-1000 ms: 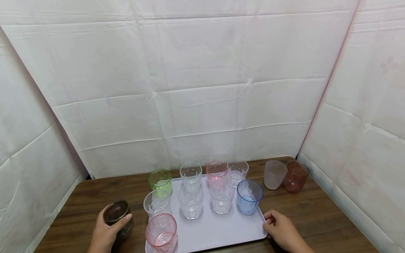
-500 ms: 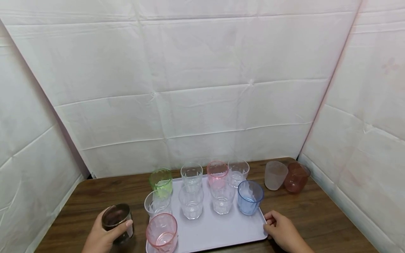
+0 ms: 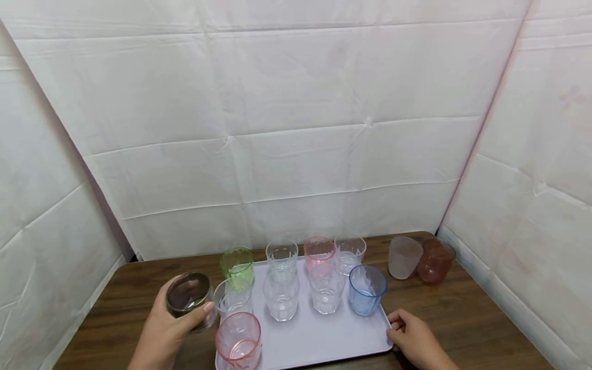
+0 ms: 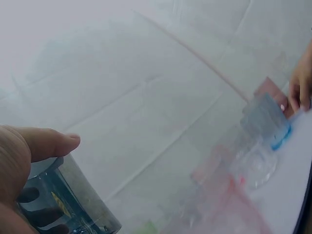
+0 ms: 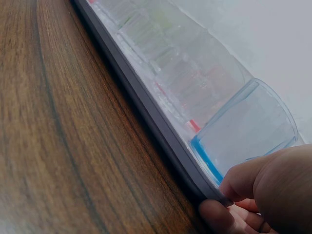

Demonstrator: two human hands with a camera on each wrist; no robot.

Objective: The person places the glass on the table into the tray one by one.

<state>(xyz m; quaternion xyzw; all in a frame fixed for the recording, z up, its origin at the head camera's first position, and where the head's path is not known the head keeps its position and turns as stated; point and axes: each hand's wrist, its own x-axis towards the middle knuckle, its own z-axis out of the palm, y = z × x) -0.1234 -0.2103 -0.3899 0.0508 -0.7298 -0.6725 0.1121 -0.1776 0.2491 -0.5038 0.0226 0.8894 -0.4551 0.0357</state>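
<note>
My left hand (image 3: 159, 329) grips a dark tinted drinking glass (image 3: 188, 293), tilted a little, just left of the tray. In the left wrist view the glass (image 4: 85, 202) has my thumb at its rim, and curled fingers show through its wall. My right hand (image 3: 413, 334) pinches the near right corner of a white tray (image 3: 319, 339). On the tray stand several glasses: a pink one (image 3: 238, 341) at the near left, a green one (image 3: 237, 267) at the far left, a blue one (image 3: 367, 292) by my right hand, and clear ones (image 3: 282, 298) between.
Beyond the tray's right side, a frosted glass (image 3: 404, 259) and a reddish-brown glass (image 3: 433, 262) stand on the brown wooden table (image 3: 467, 308). White cloth (image 3: 287, 113) hangs behind the table and along both sides.
My left hand has raised the dark glass and brought it to the right, closer to the tray's left edge. My right hand stays at the tray corner.
</note>
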